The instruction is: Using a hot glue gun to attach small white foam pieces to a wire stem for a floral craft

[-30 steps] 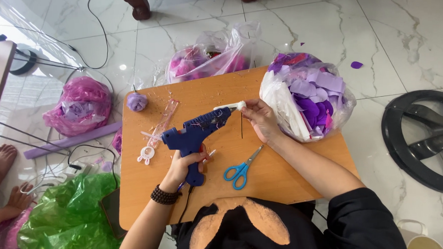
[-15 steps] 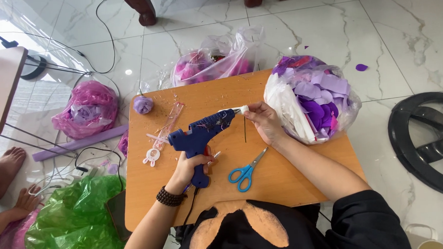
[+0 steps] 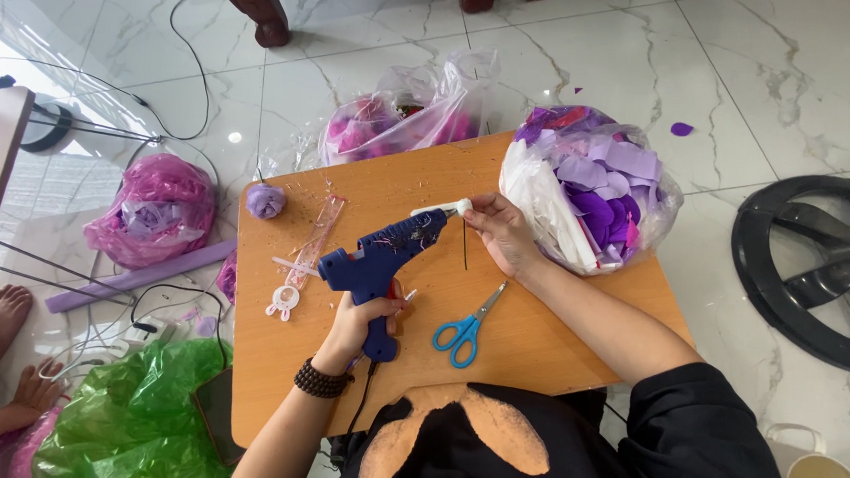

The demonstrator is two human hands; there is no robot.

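Observation:
My left hand (image 3: 363,313) grips the handle of a blue glue gun (image 3: 380,260), its white nozzle pointing right toward my right hand (image 3: 503,232). The fingers of my right hand pinch a thin dark wire stem (image 3: 465,248) that hangs down just beside the nozzle tip. Both hands work above a small wooden table (image 3: 543,325). Blue-handled scissors (image 3: 466,331) lie on the table below the stem. A finished purple paper flower (image 3: 266,200) rests at the table's far left corner.
A clear bag of purple paper petals (image 3: 595,189) sits on the table's right end. Pink and purple bags (image 3: 152,213) and a green bag (image 3: 132,424) lie on the marble floor. Another person's feet (image 3: 3,320) are at left, a black wheel-shaped base (image 3: 818,270) at right.
The view has shifted slightly; both hands stay at the same spot, the glue gun nozzle still held against the stem in my right hand.

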